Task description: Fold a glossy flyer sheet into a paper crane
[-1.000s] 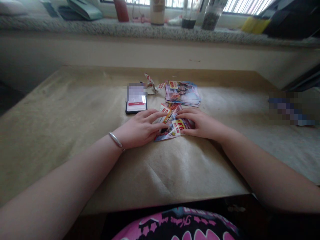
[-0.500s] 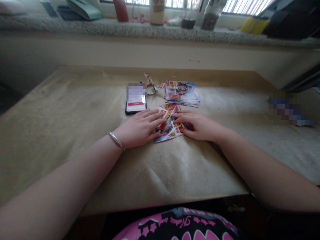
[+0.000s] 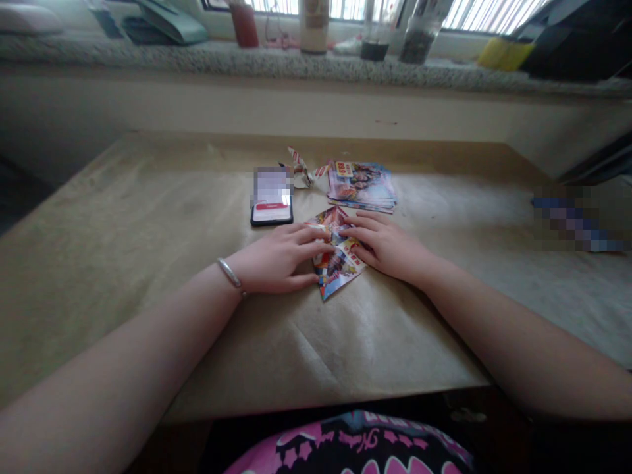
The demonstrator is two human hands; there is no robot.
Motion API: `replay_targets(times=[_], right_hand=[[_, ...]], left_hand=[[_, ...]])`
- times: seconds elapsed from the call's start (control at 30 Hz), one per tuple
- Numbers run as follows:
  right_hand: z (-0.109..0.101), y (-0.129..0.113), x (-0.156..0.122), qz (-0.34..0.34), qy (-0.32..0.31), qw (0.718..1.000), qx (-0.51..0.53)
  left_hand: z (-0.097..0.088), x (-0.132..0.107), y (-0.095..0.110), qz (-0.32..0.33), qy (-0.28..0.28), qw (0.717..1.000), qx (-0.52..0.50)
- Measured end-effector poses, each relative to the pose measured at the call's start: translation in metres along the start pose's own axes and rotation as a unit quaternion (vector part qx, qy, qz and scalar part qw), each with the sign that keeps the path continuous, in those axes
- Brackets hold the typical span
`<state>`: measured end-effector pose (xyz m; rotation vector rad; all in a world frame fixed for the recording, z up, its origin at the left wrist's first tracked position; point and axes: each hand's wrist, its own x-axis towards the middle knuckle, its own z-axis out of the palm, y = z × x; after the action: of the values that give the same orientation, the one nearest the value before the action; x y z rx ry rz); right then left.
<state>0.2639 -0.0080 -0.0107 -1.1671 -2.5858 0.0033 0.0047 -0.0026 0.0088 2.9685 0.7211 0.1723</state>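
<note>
A folded piece of colourful printed paper lies flat on the table, its corners pointing toward and away from me. My left hand rests on its left side with fingers stretched out, and a silver bangle circles that wrist. From the right, my right hand lays spread fingertips on the paper's right part. Fingers cover part of both side edges. Just beyond is a stack of similar printed sheets. A phone with a lit screen lies past my left hand.
Between phone and stack sits a crumpled or folded paper piece. A blurred blue item lies on the right of the cloth-covered table. Behind it, bottles and jars stand on a speckled windowsill.
The folded paper has turned, so its near corner now points more toward me. My right hand has shifted slightly left and its fingers have spread. The left hand stays on the paper.
</note>
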Motion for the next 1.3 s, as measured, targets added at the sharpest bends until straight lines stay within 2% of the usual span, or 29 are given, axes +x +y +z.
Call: replay_targets(times=[0.13,0.37,0.5,0.7,0.97,1.17,1.3], right_hand=[[0.002,0.002,0.001,-0.01,-0.001,1.0,0.011],[0.003,0.005,0.001,-0.015,-0.004,0.999,0.031],[0.001,0.004,0.002,-0.025,0.002,0.999,0.036],[-0.004,0.005,0.0,-0.062,0.007,0.997,0.043],[-0.012,0.0,-0.005,-0.068,-0.022,0.996,0.046],[-0.023,0.0,-0.008,-0.07,-0.058,0.995,0.039],[-0.027,0.002,-0.008,-0.084,-0.067,0.993,0.058]], left_hand=[[0.002,0.002,0.004,0.018,0.0,0.999,0.034],[0.002,0.003,0.006,0.008,0.054,0.996,0.074],[-0.005,0.002,0.005,0.007,0.075,0.994,0.085],[-0.017,0.001,0.01,0.001,0.05,0.992,0.115],[-0.012,-0.001,0.007,-0.02,-0.004,0.993,0.116],[-0.017,-0.003,0.01,-0.09,-0.033,0.989,0.116],[-0.018,-0.004,0.013,-0.139,-0.019,0.983,0.118]])
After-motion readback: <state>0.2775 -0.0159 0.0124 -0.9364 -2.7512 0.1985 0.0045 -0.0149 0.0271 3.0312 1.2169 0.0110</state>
